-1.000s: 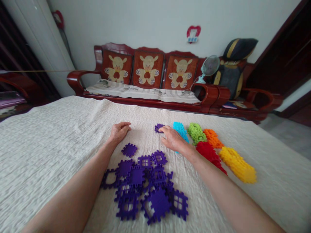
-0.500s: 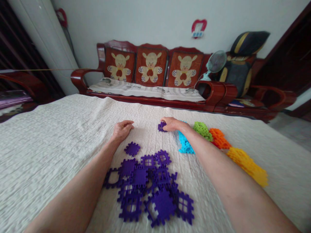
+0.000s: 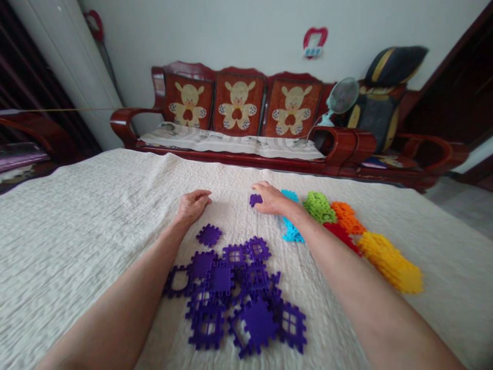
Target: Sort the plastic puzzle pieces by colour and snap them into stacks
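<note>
Beyond the far edge of a cream quilted cover (image 3: 96,216), a dark red wooden sofa (image 3: 231,158) is set against a pale wall (image 3: 231,31). Its seat is draped with a white patterned cloth (image 3: 231,144); its back is lined with three rust-brown cushions (image 3: 237,103), each decorated with a cream teddy bear. A mint-green fan (image 3: 344,95) is placed at the sofa's right end. A red heart-shaped ornament (image 3: 323,37) is mounted above. Past the cover's far right corner, a wooden armchair (image 3: 396,177) is fitted with black-and-yellow padding (image 3: 373,115). Past the left edge, a dark curtain (image 3: 15,56) is hung.
</note>
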Action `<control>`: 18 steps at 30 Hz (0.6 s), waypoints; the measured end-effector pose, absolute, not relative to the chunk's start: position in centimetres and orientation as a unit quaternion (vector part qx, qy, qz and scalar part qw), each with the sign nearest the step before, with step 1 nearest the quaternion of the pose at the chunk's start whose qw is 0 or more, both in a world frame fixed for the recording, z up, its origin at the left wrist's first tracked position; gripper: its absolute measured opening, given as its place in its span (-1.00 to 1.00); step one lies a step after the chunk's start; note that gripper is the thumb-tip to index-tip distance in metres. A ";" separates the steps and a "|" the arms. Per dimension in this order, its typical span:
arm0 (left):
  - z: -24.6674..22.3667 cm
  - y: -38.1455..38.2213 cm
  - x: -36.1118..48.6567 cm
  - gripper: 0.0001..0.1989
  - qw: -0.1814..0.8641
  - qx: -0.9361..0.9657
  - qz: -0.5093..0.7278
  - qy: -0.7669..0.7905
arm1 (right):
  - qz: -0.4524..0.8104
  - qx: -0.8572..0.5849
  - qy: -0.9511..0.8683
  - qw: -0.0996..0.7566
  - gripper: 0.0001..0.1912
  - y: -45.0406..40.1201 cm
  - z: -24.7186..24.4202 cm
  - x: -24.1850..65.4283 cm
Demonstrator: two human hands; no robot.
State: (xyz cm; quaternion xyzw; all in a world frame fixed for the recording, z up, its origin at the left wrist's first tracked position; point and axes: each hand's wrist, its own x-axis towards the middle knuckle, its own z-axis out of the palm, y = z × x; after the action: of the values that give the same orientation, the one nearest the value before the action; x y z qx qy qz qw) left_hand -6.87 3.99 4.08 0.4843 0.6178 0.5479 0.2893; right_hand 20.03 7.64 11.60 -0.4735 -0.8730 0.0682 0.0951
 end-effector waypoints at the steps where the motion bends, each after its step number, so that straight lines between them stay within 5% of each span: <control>1: 4.0 4.0 -6.9 -0.70 0.290 0.482 0.548 0.619 | 0.070 -0.452 -0.881 0.120 -0.37 6.7 11.5 20.3; 11: 3.4 4.6 -7.1 -0.66 0.311 0.457 0.553 0.624 | 0.204 -0.385 -0.894 0.103 -0.63 -3.1 10.0 23.0; 18: 2.9 4.8 -7.7 -0.65 0.306 0.459 0.565 0.614 | 0.221 -0.428 -0.824 0.299 -0.68 -5.0 6.2 22.5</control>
State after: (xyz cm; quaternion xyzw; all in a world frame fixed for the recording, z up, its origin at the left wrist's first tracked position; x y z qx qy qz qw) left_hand -7.71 4.77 2.94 0.4586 0.6140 0.5652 0.3055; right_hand 22.51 -4.96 6.19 -0.4279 -0.8240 0.2206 0.2988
